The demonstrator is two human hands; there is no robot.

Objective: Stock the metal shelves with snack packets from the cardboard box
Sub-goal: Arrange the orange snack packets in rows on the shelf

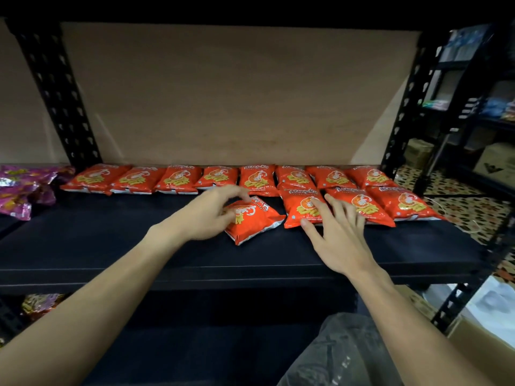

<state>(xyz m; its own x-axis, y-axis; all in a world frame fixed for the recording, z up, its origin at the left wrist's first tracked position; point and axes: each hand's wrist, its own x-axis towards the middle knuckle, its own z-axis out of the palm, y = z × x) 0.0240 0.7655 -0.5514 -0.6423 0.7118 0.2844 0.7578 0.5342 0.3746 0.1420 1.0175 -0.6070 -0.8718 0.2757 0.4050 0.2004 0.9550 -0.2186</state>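
Pinching crinkly orange pkt [257, 222], left hand [206, 215], matte black shelf [125, 240]

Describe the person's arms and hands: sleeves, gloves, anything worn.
The left forearm and right forearm are bare, with no sleeves in view. The left hand and right hand wear no gloves. No ring, watch or bracelet shows on the fingers or wrists.

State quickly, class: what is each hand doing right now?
Left hand: grips the tilted orange packet.
Right hand: open, fingers over the neighbouring packet.
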